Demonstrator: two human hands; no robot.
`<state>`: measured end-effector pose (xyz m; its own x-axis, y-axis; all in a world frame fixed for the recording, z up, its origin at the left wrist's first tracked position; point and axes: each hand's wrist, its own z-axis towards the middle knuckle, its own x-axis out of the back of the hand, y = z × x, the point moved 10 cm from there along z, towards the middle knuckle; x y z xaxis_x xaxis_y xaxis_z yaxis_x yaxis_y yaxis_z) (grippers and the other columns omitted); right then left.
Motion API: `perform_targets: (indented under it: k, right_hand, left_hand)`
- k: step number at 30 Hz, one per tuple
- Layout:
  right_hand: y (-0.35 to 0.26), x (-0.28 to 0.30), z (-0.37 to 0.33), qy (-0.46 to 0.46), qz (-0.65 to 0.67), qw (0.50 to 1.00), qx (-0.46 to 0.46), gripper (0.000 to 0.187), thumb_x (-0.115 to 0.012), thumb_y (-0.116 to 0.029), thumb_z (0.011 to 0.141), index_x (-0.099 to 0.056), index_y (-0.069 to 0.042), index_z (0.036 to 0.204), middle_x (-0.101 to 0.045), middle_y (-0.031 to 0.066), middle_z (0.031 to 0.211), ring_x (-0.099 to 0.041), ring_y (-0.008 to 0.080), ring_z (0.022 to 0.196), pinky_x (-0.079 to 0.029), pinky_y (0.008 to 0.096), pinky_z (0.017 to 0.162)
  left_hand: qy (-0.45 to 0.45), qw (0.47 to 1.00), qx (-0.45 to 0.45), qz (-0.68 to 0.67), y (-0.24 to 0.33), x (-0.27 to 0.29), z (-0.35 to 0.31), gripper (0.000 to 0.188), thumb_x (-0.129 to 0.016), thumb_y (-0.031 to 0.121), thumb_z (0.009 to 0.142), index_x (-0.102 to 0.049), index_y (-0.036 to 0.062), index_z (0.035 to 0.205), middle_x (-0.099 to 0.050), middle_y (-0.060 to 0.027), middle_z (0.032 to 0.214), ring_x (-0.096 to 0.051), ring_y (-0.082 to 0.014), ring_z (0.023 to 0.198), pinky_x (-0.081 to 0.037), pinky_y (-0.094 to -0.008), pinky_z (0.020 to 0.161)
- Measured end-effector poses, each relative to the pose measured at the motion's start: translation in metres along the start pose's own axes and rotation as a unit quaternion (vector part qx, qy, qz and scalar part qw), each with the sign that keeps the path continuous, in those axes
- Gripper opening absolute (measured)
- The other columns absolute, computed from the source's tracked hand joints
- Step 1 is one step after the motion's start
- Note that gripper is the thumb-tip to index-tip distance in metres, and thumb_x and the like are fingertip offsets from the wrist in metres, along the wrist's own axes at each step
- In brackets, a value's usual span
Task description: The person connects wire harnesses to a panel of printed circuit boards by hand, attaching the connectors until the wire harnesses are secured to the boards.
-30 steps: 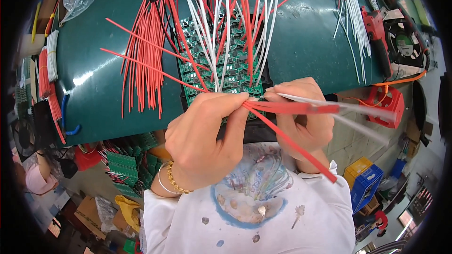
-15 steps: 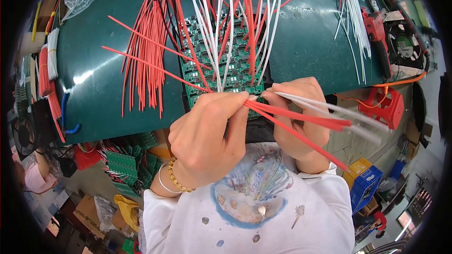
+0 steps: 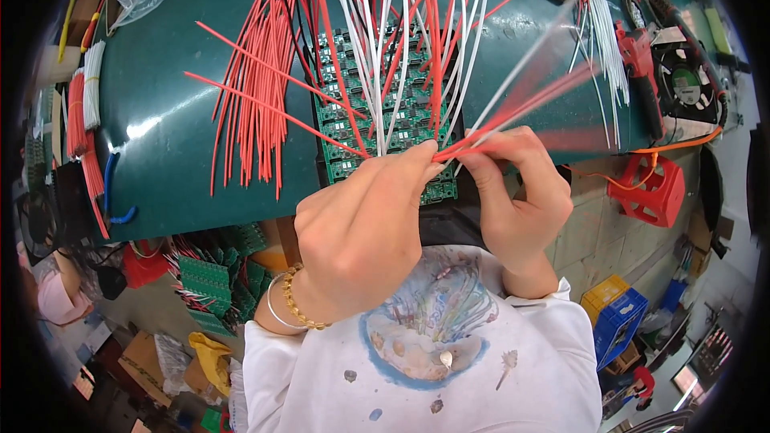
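My left hand (image 3: 365, 212) is closed, its thumb and fingertips pinching a few red wires (image 3: 499, 128) that fan out to the upper right, smeared by motion. My right hand (image 3: 525, 188) is closed beside it, thumb and forefinger pinched where white wires (image 3: 517, 72) cross the red ones; the exact grip is partly hidden. Beneath the fingertips lies a panel of green circuit boards (image 3: 345, 168). Many red and white wires rise from it toward the far side. Two red wires (image 3: 269, 112) stick out leftward from the panel.
Left of the panel, a bundle of loose red wires (image 3: 255, 104) lies on the green table (image 3: 160, 184). White wires (image 3: 605, 56) lie at the right, near a red tool (image 3: 638, 56) and a fan (image 3: 686, 84). A red stool (image 3: 654, 192) and a blue crate (image 3: 622, 321) stand below the table.
The held wires have swung from pointing lower right to pointing upper right. My right hand has shifted slightly right and down, and my left fingertips have moved slightly right and up.
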<state>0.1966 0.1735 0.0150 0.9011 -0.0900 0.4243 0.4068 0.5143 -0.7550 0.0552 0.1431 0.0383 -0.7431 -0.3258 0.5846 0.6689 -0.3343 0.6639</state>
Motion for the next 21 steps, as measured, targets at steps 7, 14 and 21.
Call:
perform_targets:
  k: [7, 14, 21]
  right_hand:
    - [0.018, 0.027, -0.009, 0.074, 0.100, 0.987, -0.103, 0.015, -0.068, 0.010, 0.076, -0.063, 0.001, 0.087, -0.067, 0.0092, 0.083, -0.056, 0.0149, 0.070, -0.042, 0.0242, 0.062]
    - [-0.039, -0.022, -0.005, -0.059, 0.049, 0.995, 0.061, 0.029, -0.077, 0.008, 0.065, -0.064, -0.001, 0.090, -0.065, 0.0095, 0.076, -0.060, 0.0233, 0.065, -0.047, 0.0300, 0.058]
    - [-0.038, -0.032, -0.011, -0.067, 0.014, 0.995, 0.069, 0.028, -0.072, 0.010, 0.072, -0.061, -0.001, 0.094, -0.066, 0.0106, 0.080, -0.060, 0.0232, 0.068, -0.047, 0.0301, 0.062]
  left_hand:
    - [0.115, 0.970, 0.145, -0.156, -0.036, 0.048, -0.025, 0.022, -0.074, -0.013, 0.069, -0.067, -0.0061, 0.088, -0.067, -0.0145, 0.081, -0.065, -0.0182, 0.064, -0.052, -0.0251, 0.056]
    - [0.100, 0.955, 0.185, -0.211, -0.045, 0.047, -0.049, 0.018, -0.071, -0.013, 0.073, -0.067, -0.0058, 0.089, -0.067, -0.0146, 0.080, -0.066, -0.0180, 0.064, -0.052, -0.0248, 0.056]
    - [0.066, 0.968, 0.182, -0.161, -0.048, 0.037, -0.047, 0.019, -0.075, -0.008, 0.071, -0.068, -0.0032, 0.088, -0.068, -0.0127, 0.082, -0.066, -0.0189, 0.066, -0.052, -0.0258, 0.059]
